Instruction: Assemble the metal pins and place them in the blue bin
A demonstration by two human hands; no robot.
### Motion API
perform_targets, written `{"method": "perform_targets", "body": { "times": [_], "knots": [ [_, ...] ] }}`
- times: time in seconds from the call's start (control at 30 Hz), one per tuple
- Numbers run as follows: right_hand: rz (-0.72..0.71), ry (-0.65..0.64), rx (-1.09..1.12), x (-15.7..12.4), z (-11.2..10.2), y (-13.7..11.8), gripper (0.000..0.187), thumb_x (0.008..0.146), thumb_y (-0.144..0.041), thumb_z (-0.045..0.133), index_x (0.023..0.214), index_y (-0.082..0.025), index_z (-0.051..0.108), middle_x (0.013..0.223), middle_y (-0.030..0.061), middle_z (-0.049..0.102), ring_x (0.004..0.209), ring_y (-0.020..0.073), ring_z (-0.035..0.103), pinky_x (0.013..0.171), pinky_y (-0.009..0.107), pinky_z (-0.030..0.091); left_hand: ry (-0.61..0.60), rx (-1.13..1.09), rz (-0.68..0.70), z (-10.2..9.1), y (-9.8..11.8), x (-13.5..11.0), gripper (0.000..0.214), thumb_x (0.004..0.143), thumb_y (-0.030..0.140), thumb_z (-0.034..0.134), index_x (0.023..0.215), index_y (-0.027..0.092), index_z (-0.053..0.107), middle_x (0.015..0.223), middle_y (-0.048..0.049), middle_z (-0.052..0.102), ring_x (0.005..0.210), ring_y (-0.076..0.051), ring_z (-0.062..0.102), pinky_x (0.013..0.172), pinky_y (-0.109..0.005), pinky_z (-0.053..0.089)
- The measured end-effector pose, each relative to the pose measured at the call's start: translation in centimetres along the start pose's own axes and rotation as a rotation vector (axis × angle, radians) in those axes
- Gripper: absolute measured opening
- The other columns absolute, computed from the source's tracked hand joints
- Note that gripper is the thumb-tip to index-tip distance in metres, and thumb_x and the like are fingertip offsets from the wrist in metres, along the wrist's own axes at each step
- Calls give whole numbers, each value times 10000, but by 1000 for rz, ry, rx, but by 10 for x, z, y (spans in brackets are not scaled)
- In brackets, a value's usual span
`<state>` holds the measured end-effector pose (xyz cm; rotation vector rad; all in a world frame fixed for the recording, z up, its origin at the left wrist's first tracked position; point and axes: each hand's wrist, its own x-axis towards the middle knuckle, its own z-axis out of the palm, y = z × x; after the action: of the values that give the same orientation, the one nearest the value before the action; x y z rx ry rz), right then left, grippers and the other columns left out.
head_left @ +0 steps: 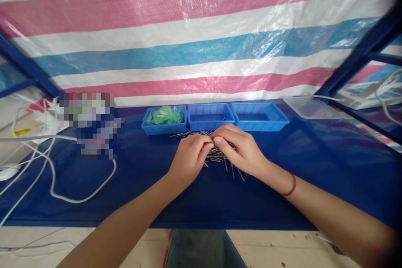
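My left hand and my right hand meet over a loose heap of thin metal pins on a dark blue table cover. Both hands have their fingers curled and pinched together among the pins. What each pinch holds is too small to make out. A red string bracelet circles my right wrist. Just behind the heap stand three blue plastic trays: the left tray holds green plastic bags, while the middle tray and the right tray look bare inside.
White cables loop over the left of the table. A clear plastic lid or tray lies at the back right. A striped pink, white and blue tarpaulin hangs behind, between blue metal frame bars.
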<state>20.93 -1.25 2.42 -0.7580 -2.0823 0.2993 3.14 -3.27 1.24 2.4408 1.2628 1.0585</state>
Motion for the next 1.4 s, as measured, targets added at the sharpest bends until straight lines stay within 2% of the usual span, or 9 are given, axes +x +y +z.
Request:
{"method": "perform_targets", "body": {
  "times": [0.17,0.3,0.43,0.57,0.7,0.8,0.9,1.07,1.4],
  "knots": [
    [145,-12,154,-2,6,-2,179,908,-339,540,961,-200,640,870,63,675,775,164,618,696,298,488,94,-354,-220,1,-4,2,130,906,312,531,861,192,553,791,9,627,701,-118,570,674,-231,439],
    [200,-18,262,-3,8,0,186,894,-351,560,938,-197,655,865,60,686,766,161,626,687,292,494,105,-527,-281,3,-7,3,149,894,329,533,854,186,540,754,7,615,693,-123,583,664,-233,457],
    [211,10,272,-2,6,1,176,896,-347,555,906,-200,652,838,49,679,749,157,618,672,290,491,60,-420,-264,2,-7,2,186,916,334,494,929,194,615,898,-34,674,832,-164,622,764,-277,480],
    [187,28,220,-2,4,1,165,900,-334,550,896,-204,651,835,48,664,757,155,604,668,289,480,41,-302,-143,0,-7,3,172,912,292,509,941,200,651,929,-45,683,898,-184,614,844,-315,466],
    [211,63,225,-3,6,1,153,866,-345,601,905,-199,628,777,27,623,658,127,555,578,260,446,52,-307,-128,1,-7,3,143,903,286,529,904,196,640,894,-39,677,863,-171,617,811,-299,468],
    [183,52,203,-3,5,1,154,864,-348,602,837,-197,614,757,23,607,623,117,518,563,259,431,50,-313,-148,1,-6,4,142,892,305,550,905,192,635,892,-42,675,853,-170,620,782,-289,473],
    [146,38,178,-2,3,-1,159,879,-340,579,822,-197,621,772,32,618,649,128,536,587,275,441,51,-309,-156,1,-5,4,133,873,308,575,900,192,635,878,-41,676,829,-169,617,762,-286,475],
    [128,31,168,0,0,-1,141,882,-320,577,932,-211,652,821,44,639,696,145,571,608,289,463,104,-290,-166,-2,-6,4,107,849,295,604,855,188,611,854,-21,661,794,-149,602,764,-274,465],
    [55,6,93,0,2,-2,146,909,-266,526,975,-205,641,922,64,585,780,152,577,665,293,482,167,-278,-124,-4,-7,4,88,887,271,544,864,191,572,864,-13,628,820,-139,573,781,-267,440]
  ]
}}
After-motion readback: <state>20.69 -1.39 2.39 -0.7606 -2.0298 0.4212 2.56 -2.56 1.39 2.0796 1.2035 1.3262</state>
